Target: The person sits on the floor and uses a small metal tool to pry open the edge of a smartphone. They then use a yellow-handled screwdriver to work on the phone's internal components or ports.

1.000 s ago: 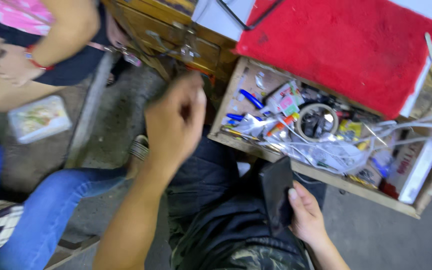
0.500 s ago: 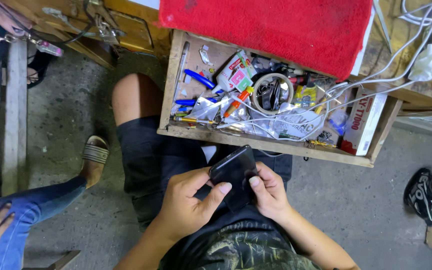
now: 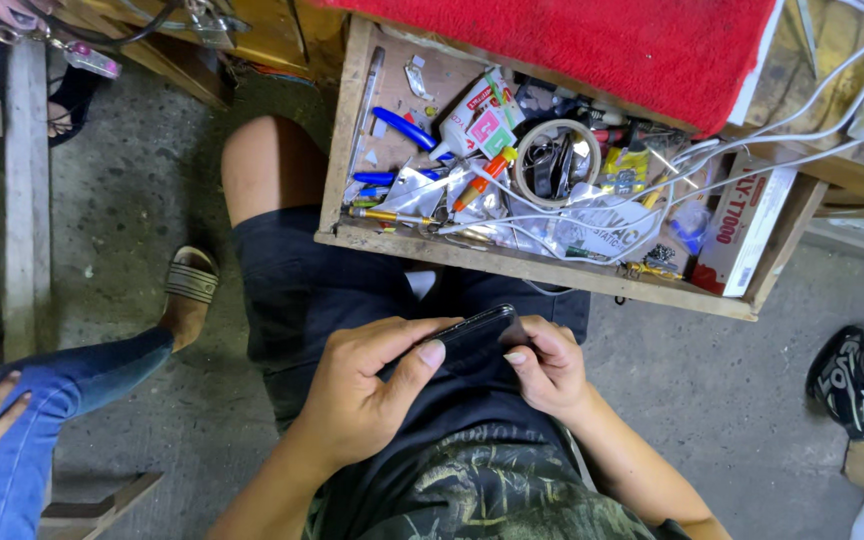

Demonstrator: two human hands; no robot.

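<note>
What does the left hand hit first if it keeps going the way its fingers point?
The left hand points up and right, and its fingers already touch the phone. Past that, probably the drawer front, though depth is unclear.

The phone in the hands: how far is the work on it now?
Done: the drawer is pulled open, with its tools and glue in reach. In hand: both hands hold the dark phone over the lap; the left hand presses its thumb on the edge, the right hand grips the other end. Left: the phone looks closed, and no tool is in either hand.
</note>
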